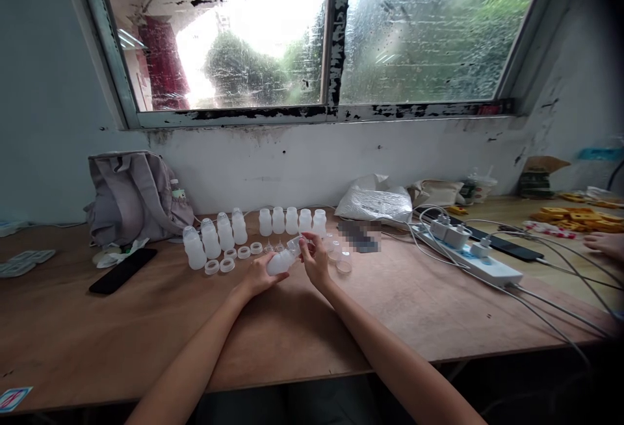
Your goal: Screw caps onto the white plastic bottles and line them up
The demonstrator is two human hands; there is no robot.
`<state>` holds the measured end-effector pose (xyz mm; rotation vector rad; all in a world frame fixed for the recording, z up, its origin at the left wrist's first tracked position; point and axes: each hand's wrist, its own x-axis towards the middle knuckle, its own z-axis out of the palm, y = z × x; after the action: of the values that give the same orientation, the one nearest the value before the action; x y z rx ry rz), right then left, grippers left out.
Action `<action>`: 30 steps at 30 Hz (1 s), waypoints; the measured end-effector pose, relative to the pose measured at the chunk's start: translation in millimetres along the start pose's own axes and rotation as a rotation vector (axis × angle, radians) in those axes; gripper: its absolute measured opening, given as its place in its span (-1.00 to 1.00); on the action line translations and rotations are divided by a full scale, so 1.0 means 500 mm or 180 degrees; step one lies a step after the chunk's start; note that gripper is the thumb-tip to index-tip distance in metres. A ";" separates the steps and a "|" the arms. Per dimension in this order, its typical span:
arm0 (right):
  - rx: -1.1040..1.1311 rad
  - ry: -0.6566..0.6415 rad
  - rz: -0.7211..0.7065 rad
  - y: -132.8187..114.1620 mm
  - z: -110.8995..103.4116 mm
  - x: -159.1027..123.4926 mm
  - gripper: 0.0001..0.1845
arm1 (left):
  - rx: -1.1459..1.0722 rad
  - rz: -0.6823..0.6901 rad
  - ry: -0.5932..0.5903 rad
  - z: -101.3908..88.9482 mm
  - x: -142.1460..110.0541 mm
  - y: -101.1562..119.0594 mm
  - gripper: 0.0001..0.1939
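Note:
My left hand is wrapped round a frosted white baby bottle, which is tilted up to the right. At its top end, my right hand pinches a clear cap; whether the cap is seated cannot be made out. Left of my hands stand several capped baby bottles. Behind them is a row of baby bottles without caps. White screw rings and small clear nipples lie between. Loose clear caps rest beside my right hand, some partly hidden by it.
A grey backpack and a black phone are at the left. On the right are a silver bag, a white power strip with trailing cables, and yellow pieces. Another person's hand shows at the right edge.

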<state>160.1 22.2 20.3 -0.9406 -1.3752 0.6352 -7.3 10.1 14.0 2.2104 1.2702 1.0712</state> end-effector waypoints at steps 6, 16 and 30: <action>-0.0240 0.0003 -0.0183 0.001 0.006 -0.008 -0.66 | 0.0021 -0.0037 0.0001 0.003 0.000 0.001 -0.51; -0.0309 -0.0006 -0.0226 0.007 0.015 -0.015 -0.66 | 0.0049 0.0017 0.0127 0.005 -0.003 0.002 -0.53; -0.0560 0.0079 -0.0240 0.033 0.011 -0.012 -0.70 | 0.0222 0.0081 0.0267 0.022 0.004 -0.008 -0.53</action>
<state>156.5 26.5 2.8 -1.0278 -1.4545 0.4494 -0.8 14.6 5.3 2.2600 1.3372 1.1568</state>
